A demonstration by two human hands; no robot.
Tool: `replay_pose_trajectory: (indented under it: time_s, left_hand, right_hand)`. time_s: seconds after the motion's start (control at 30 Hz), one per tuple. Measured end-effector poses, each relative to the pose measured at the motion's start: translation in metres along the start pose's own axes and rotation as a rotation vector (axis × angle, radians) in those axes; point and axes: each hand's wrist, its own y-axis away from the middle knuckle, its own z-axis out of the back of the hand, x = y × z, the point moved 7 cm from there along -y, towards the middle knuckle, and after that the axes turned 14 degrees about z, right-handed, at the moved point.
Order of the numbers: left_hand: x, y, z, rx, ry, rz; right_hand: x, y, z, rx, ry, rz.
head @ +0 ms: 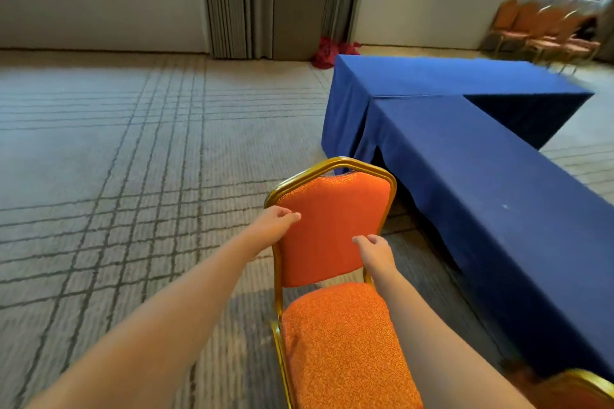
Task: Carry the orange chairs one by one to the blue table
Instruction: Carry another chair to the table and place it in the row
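An orange chair [332, 236] with a gold frame is in front of me, its seat toward me and its backrest away. My left hand [275, 221] grips the left edge of the backrest. My right hand [373, 251] grips the right edge, lower down. The blue table [481, 156], draped in blue cloth and L-shaped, stands just right of the chair. The top of another orange chair [578, 388] shows at the bottom right corner.
A row of orange chairs [545, 33] lines the far right wall under the windows. Red cloth [329, 51] lies on the floor by grey curtains [275, 0]. Patterned carpet [133, 159] spreads to the left.
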Motion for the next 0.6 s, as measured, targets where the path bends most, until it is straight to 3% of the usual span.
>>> replay_pose_trajectory:
  time_s: [0.23, 0.6]
  left_hand:
    - [0.004, -0.012, 0.047, 0.089, -0.032, -0.069]
    - [-0.019, -0.071, 0.053, 0.157, -0.05, -0.148]
  right_hand:
    - [0.023, 0.017, -0.044, -0.112, -0.009, 0.016]
    - [0.031, -0.016, -0.052, -0.302, -0.091, -0.05]
